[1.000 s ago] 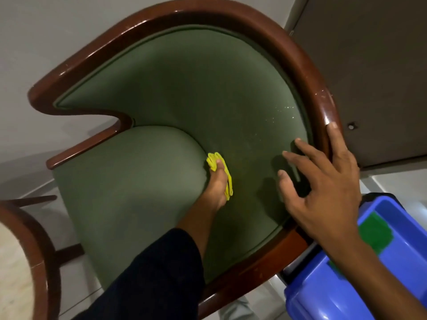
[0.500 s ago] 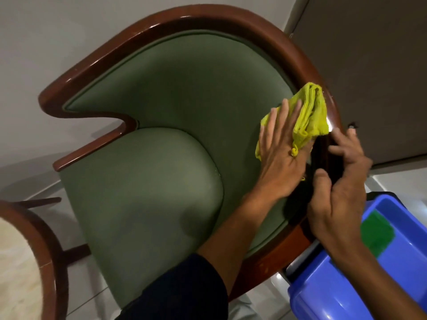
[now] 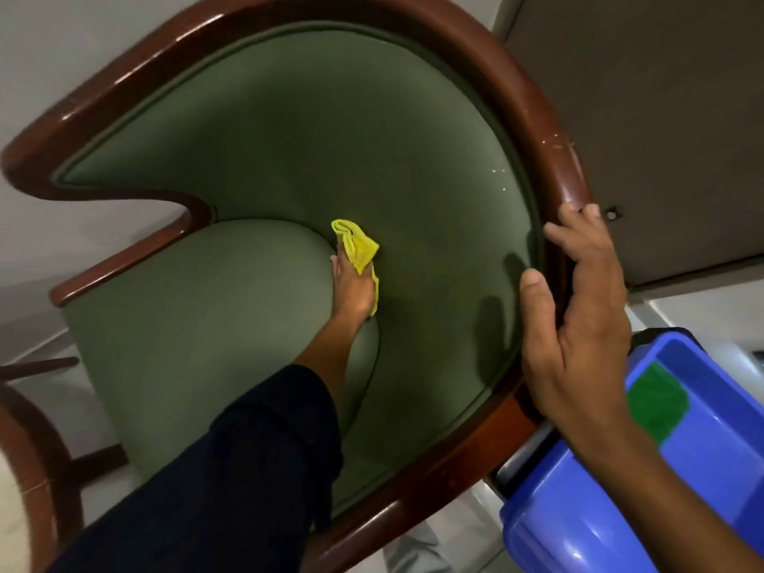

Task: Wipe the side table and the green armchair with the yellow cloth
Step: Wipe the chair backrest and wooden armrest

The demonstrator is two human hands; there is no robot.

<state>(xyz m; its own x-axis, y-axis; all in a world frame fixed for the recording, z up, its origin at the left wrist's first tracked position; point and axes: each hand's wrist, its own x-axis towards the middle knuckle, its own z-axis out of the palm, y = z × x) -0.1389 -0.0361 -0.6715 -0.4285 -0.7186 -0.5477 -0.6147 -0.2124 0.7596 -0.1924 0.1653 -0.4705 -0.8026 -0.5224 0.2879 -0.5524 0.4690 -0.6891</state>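
Observation:
The green armchair (image 3: 289,150) with a curved dark wooden frame fills the view, seen from above. My left hand (image 3: 351,287) reaches deep into the crease between the seat cushion and the padded back, holding the folded yellow cloth (image 3: 357,248) against the green fabric. My right hand (image 3: 578,308) grips the wooden rim of the chair's right arm, thumb on the inner padding and fingers over the top. The round side table (image 3: 25,469) shows only as a wooden edge at the bottom left.
A blue plastic bin (image 3: 703,490) with a green patch inside stands right of the chair, under my right forearm. A grey wall runs behind the chair, and a brown panel (image 3: 661,117) fills the upper right. Pale floor tiles show around the chair.
My left hand carried the cloth from the upper right rim back down into the seat crease. My right hand shifted into a full grip on the right arm rim.

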